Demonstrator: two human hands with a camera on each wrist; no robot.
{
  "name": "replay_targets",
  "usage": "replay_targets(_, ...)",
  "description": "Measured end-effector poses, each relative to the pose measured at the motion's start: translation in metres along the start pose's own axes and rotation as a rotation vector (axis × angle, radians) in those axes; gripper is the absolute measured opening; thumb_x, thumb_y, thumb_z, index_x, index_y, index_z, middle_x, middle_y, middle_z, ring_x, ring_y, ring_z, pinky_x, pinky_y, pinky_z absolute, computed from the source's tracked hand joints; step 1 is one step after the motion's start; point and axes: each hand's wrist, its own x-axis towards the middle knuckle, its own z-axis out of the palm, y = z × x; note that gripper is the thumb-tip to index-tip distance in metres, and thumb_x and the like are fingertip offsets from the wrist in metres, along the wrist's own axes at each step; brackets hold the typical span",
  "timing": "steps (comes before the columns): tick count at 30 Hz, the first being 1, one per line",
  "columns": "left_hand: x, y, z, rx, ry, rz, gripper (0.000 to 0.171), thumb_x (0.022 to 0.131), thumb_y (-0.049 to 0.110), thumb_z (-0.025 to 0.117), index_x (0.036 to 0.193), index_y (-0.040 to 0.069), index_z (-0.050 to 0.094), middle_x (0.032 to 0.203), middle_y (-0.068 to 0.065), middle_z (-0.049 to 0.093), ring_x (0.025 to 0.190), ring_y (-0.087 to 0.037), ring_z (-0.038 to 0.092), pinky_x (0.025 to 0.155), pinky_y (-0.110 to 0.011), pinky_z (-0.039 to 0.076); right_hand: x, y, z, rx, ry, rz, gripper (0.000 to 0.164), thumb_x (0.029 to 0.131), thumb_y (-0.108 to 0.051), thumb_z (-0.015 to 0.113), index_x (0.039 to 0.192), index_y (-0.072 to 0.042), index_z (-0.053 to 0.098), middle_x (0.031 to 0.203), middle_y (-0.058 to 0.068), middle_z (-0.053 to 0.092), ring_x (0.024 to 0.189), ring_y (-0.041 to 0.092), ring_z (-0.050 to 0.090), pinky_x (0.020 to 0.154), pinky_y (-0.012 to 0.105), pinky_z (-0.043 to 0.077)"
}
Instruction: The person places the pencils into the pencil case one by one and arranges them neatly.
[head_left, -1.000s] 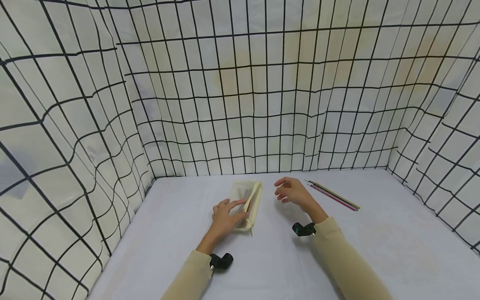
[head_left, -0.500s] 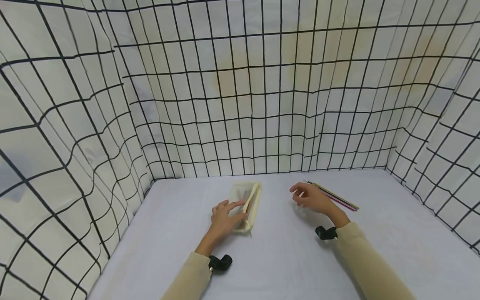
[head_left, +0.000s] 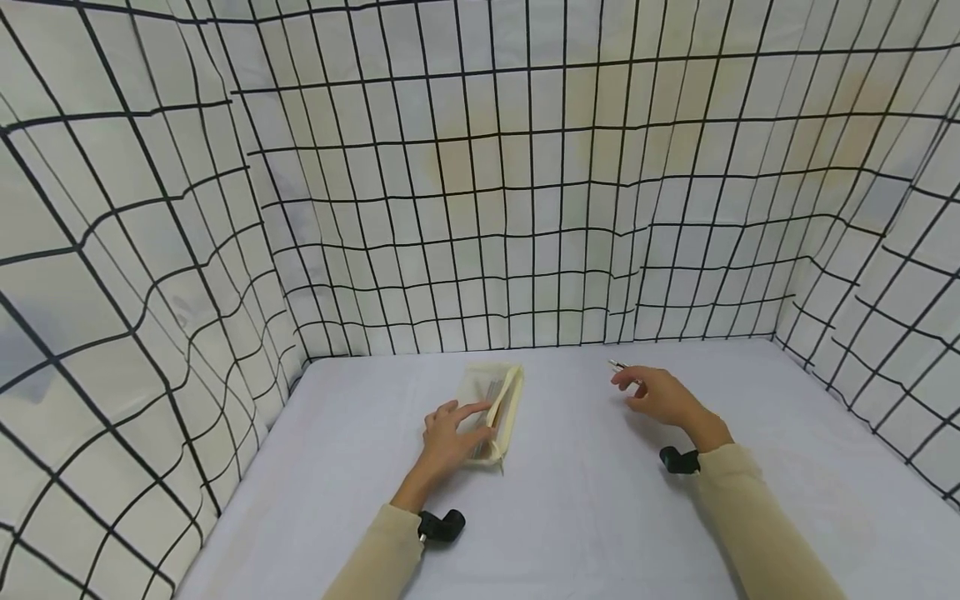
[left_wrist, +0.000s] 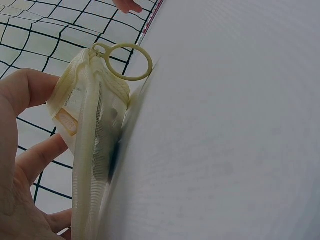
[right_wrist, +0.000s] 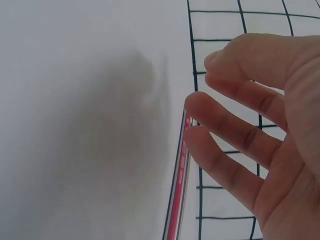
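Note:
A pale yellow mesh zip pouch (head_left: 513, 417) lies on the table, its zipped side parted. My left hand (head_left: 448, 435) holds it by the edge of the opening, thumb and forefinger spread along the zip. In the left wrist view, a round yellow ring pull (left_wrist: 149, 57) hangs at the zip's end, and dark shapes show through the mesh. My right hand (head_left: 662, 395) is over the pencils (head_left: 617, 365), fingers loosely bent and nothing gripped. It hides most of them in the head view; in the right wrist view, a red pencil (right_wrist: 176, 200) lies beside dark and pale ones, near the fingertips.
A white cloth covers the table (head_left: 555, 517). Black grid netting (head_left: 532, 208) over white sheeting rises at the back and both sides. Each wrist wears a small black camera, the left camera (head_left: 442, 526) low over the cloth.
My right hand has moved right, away from the pouch and over the pencils, covering most of them. My left hand has stayed at the pouch.

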Motion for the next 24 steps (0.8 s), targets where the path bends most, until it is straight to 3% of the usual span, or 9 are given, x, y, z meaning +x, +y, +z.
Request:
replay_targets(4,-0.001,0.0,0.0,-0.001,-0.002,-0.002,0.047,0.086,0.042,0.074,0.131,0.029,0.07,0.159,-0.026,0.036,0.145,-0.048,0.024,0.111,-0.072,0.021,-0.005,0.007,-0.009,-0.049,0.009,0.039,0.04,0.09,-0.002,0.067,0.13,-0.007,0.066,0.12,0.015,0.071,0.097,0.025,0.061,0.08,0.036,0.05)
replay_targets(12,0.001,-0.001,0.0,-0.005,-0.009,0.01,0.046,0.087,0.042,0.075,0.131,0.029,0.07,0.159,-0.026,0.036,0.146,-0.048,0.023,0.111,-0.073,0.02,-0.011,0.025,-0.02,-0.097,0.025,0.1,0.04,0.091,-0.007,0.067,0.13,-0.009,0.066,0.123,0.015,0.07,0.093,0.023,0.062,0.069,0.032,0.046)
replay_targets(24,0.0,-0.001,0.0,-0.008,0.0,0.005,0.046,0.087,0.042,0.074,0.131,0.029,0.07,0.159,-0.027,0.036,0.145,-0.048,0.023,0.111,-0.071,0.02,-0.016,0.034,-0.026,-0.137,0.004,0.148,0.041,0.09,-0.006,0.066,0.132,-0.008,0.064,0.12,0.013,0.069,0.096,0.025,0.061,0.07,0.033,0.046)
